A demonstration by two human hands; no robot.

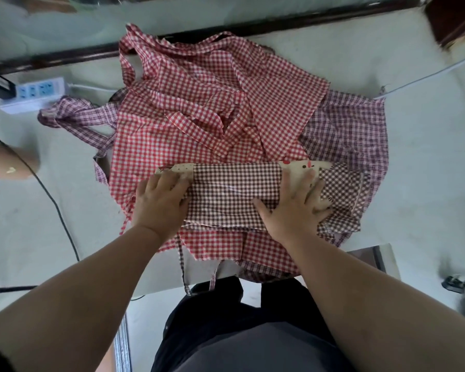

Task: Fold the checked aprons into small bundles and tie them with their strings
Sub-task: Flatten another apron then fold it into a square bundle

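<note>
From the head camera, looking down: a white table carries a heap of checked aprons. On top, nearest the person, lies the brown checked apron, folded into a long band that runs left to right. A cream pocket with a cartoon print shows at its far edge, on the right.

The left hand lies on the left end of the band, palm down, fingers laid across the cloth and pressing on it; whether the fingertips tuck under a fold I cannot tell. The right hand is spread flat on the right part of the band — fingers straight and apart, reaching onto the pocket, gripping nothing.

Under the band lies the red checked apron, crumpled, its strings looped loosely over it. Below that is the purple checked apron, showing at the right, with its strings bunched at the left.

Beside those strings, at the far left, sits a white power strip. A black cable crosses the table on the left — a thin white cable runs off to the right.
</note>
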